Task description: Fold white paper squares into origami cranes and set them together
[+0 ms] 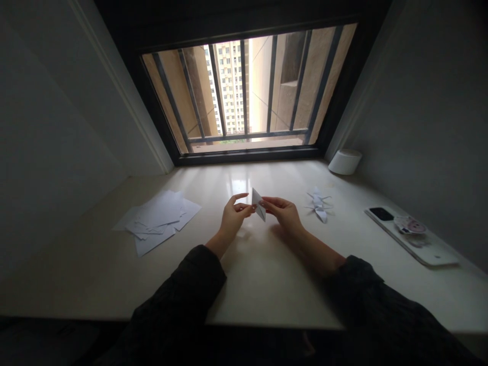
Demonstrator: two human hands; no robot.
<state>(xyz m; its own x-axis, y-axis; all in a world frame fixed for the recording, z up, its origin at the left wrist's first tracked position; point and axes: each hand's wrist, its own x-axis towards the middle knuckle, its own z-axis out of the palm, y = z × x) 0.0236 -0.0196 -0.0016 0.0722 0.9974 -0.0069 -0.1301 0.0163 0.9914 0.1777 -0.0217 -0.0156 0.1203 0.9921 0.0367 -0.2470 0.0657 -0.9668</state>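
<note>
A small piece of folded white paper, pointed at top and bottom, is held up above the pale tabletop between both hands. My left hand pinches its left side low down between thumb and fingers, with the index finger lifted away. On the other side, my right hand grips the paper's right edge with the fingertips. Right of that hand lie folded white paper figures with thin pointed limbs, close together on the surface. A loose stack of white paper sheets rests to the left.
At the far right lies a white phone with a round decorated grip on its back. A white cylindrical object stands in the back right corner. Behind the surface is a dark-framed window with bars outside, and walls rise at both sides.
</note>
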